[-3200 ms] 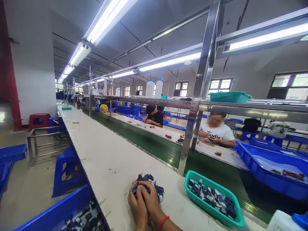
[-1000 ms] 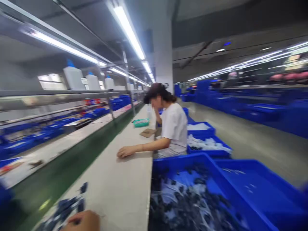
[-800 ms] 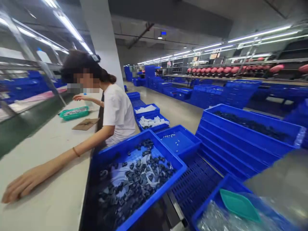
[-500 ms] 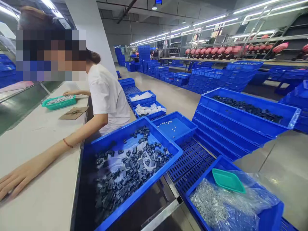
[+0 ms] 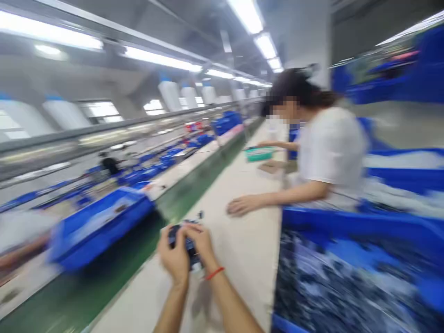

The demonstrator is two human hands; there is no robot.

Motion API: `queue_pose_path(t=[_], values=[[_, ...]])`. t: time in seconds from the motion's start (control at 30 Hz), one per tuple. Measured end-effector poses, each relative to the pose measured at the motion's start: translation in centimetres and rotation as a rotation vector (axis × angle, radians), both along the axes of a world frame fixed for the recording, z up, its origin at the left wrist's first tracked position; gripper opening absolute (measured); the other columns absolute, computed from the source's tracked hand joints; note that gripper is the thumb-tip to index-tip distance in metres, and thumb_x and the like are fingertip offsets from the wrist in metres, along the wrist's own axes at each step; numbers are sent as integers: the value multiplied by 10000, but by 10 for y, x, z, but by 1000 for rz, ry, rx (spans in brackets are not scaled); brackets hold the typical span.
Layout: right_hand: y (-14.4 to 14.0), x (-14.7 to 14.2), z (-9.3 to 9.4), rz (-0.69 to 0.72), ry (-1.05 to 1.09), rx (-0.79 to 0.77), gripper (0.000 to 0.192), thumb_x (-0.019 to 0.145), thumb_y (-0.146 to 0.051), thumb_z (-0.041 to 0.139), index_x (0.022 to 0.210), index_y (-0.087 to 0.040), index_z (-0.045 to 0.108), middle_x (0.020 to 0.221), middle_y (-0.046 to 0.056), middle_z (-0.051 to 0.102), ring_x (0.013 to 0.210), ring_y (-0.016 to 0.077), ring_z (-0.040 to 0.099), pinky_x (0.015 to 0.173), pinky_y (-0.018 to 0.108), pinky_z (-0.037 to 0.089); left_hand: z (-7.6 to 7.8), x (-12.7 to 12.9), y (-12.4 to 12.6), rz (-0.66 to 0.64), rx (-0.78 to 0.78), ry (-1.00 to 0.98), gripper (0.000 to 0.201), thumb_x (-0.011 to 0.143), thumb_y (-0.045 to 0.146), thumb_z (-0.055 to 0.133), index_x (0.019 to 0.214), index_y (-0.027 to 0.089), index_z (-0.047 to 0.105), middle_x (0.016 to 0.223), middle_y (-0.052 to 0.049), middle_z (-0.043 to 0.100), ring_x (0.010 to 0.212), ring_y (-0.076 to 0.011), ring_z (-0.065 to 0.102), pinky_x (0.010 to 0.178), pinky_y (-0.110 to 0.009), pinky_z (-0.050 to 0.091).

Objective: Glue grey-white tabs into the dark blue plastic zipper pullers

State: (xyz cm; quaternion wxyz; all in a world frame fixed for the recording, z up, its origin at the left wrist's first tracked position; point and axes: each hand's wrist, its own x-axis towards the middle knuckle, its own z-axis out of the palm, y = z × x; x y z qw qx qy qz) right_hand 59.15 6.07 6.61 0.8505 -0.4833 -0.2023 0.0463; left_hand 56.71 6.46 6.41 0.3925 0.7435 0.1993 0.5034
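Observation:
Over the pale worktop (image 5: 239, 249), my left hand (image 5: 172, 256) and my right hand (image 5: 200, 240) come together around a small cluster of dark plastic parts (image 5: 190, 249). The fingers of both hands are curled in on them, and the fingers partly cover the parts. Blur hides their exact shape and number. One more small dark piece (image 5: 200, 214) shows just beyond my right fingers. A red band circles my right wrist.
A co-worker in a white shirt (image 5: 333, 143) sits ahead on the right, one hand (image 5: 244, 205) resting on the worktop. Beyond are a green basket (image 5: 258, 154) and cardboard (image 5: 272, 166). A blue bin (image 5: 347, 217) of dark parts adjoins on the right; another blue bin (image 5: 107, 245) stands left across the green belt (image 5: 194, 199).
The view has swung left, from the bins and aisle to the worktop. Both my hands, out of sight earlier, now show around dark parts. The co-worker now appears on the right.

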Motion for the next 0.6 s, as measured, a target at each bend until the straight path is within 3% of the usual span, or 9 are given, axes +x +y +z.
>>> queue_pose_path(t=[0.07,0.13,0.27,0.37,0.47,0.53,0.6], values=[[27,-21,15,116,36,-7,229,850,-328,560,976,-139,584,997,40,611,887,164,593,784,378,496,26,-31,47,144,22,-74,272,841,313,554,1077,179,566,1132,-78,588,963,-219,587,818,-444,499],[45,-41,35,182,52,-1,199,808,-294,613,918,-129,613,952,30,637,892,163,598,828,388,477,51,-64,74,234,46,-136,232,830,293,574,1027,169,590,1093,-72,612,973,-219,589,846,-457,486],[70,-100,94,283,0,89,319,649,-325,713,915,-152,678,913,13,696,924,183,606,906,342,431,107,-136,95,329,116,-265,270,786,215,629,1048,163,593,1081,-67,642,1033,-219,580,915,-454,453],[99,-180,132,439,-81,161,363,616,-349,711,927,-164,687,937,6,701,945,177,608,891,298,442,141,-215,115,462,171,-352,286,772,197,637,1055,191,597,1097,-49,649,1054,-179,570,958,-349,426],[136,-283,141,672,-132,193,327,631,-332,697,912,-165,690,934,3,703,935,169,615,894,289,445,144,-319,141,678,210,-389,296,787,226,620,1079,199,581,1126,-53,632,1054,-186,570,947,-358,436],[160,-358,128,831,-146,168,284,661,-307,690,906,-163,685,930,12,702,923,167,617,897,306,447,128,-396,156,850,211,-373,304,799,247,610,1092,180,569,1123,-70,623,1037,-216,576,918,-433,453],[182,-433,101,979,-164,99,239,716,-291,674,911,-154,667,934,29,691,908,165,617,886,345,458,100,-471,166,1032,174,-339,298,807,266,604,1088,172,568,1114,-76,615,1035,-235,571,901,-480,452]])
